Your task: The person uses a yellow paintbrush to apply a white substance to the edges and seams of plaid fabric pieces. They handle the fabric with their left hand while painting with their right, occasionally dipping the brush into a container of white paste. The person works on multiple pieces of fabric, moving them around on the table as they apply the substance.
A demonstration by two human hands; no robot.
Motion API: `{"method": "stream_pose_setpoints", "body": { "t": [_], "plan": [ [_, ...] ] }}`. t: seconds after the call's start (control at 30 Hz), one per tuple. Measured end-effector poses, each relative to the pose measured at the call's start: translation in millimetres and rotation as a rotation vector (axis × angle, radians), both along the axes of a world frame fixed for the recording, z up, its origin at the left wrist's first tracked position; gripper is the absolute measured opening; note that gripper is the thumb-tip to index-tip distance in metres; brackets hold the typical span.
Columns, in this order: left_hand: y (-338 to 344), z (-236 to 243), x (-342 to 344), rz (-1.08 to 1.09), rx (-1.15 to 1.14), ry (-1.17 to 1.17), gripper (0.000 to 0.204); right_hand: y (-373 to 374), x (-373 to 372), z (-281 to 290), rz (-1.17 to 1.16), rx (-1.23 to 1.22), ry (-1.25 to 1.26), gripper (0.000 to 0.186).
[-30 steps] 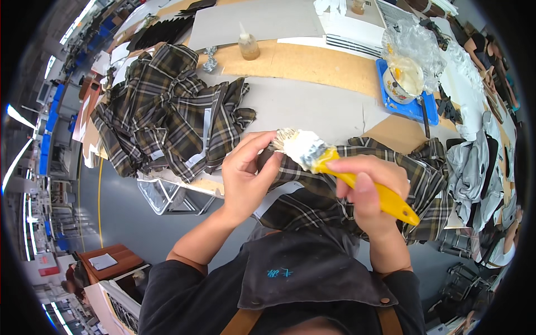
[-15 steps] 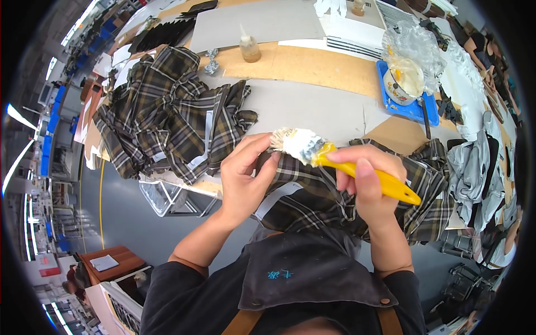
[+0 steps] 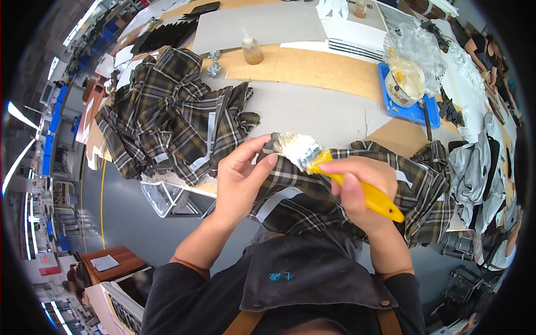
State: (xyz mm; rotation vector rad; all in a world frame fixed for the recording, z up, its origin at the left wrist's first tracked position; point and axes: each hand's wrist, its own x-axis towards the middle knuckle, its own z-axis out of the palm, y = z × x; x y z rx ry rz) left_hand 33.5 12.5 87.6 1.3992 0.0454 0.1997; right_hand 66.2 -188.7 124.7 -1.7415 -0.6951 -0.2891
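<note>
My right hand (image 3: 365, 187) is closed round the yellow handle of a flat paintbrush (image 3: 357, 192). Thick white paste coats the ferrule and much of the pale bristles. The bristle tips meet a small dark piece (image 3: 271, 144), pinched between the thumb and fingers of my left hand (image 3: 240, 173). It looks like cloth, but whether it belongs to the garment below cannot be made out. Under both hands lies a dark plaid garment (image 3: 312, 204) with a pale strip (image 3: 277, 205) on it, at the table's near edge.
To the left, more plaid garments (image 3: 167, 111) are heaped. A squeeze bottle (image 3: 252, 51) stands further back. At the right, a blue tray (image 3: 410, 114) carries a tub of white paste (image 3: 405, 86), with clear plastic wrap (image 3: 416, 50) behind. Grey garments (image 3: 470, 167) hang over the right edge.
The brush has swung so its handle end points lower and nearer me. Its bristles have shifted slightly right and down, showing more of the dark piece in my left hand.
</note>
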Motion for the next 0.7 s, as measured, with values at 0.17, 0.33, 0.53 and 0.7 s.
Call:
{"method": "stream_pose_setpoints", "body": {
  "t": [0.17,0.33,0.53,0.7],
  "plan": [
    [1,0,0,-0.002,-0.074,0.069,0.031,0,4,-1,0.016,-0.065,-0.095,0.013],
    [3,-3,-2,-0.006,-0.073,0.088,0.032,1,4,-2,-0.021,-0.028,-0.109,0.015],
    [2,5,-3,-0.037,-0.031,0.114,0.03,12,11,-2,-0.026,-0.017,-0.18,0.014],
    [8,7,-12,-0.09,-0.087,0.122,0.03,12,5,-10,-0.095,0.003,0.048,0.014]
  ]
}}
